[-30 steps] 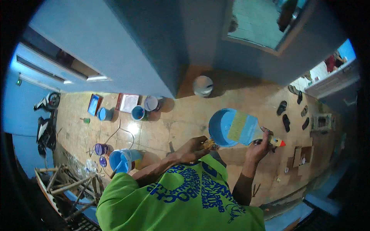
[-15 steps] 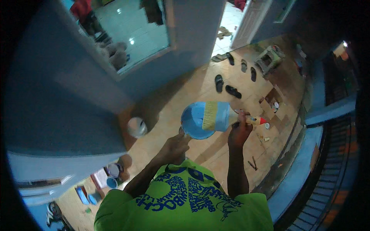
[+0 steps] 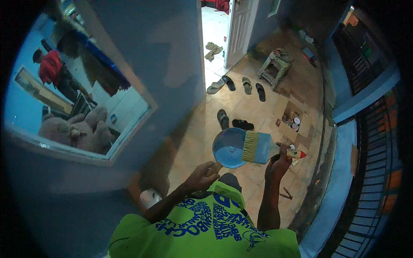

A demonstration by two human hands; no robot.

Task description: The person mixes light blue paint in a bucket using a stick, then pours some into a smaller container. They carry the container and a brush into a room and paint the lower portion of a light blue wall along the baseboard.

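My left hand [image 3: 201,175] is closed round the pale handle of a round pan [image 3: 227,148] in front of my chest. Light blue paint covers the pan's inside, with a darker grey-blue area toward its far side. In my right hand [image 3: 278,165], the fingers grip the handle of a wide paintbrush [image 3: 259,147], whose handle ends in a red tip. Its yellowish bristles point left and overlap the pan's right rim from above; whether they touch it I cannot tell. The brush's broad base looks coated in light blue.
A grey-blue wall [image 3: 172,56] with a window stands on the left, beside an open door [image 3: 239,32]. Several sandals [image 3: 247,85], a stained stool [image 3: 276,66] and an open cardboard box [image 3: 297,117] with cans are on the tiles. A white bucket [image 3: 149,198] sits by the wall; railings [image 3: 370,189] run right.
My view has turned left and further up, showing more of the window and a person in red beyond it. The brush has shifted slightly rightward relative to the pan; both hands keep their holds.
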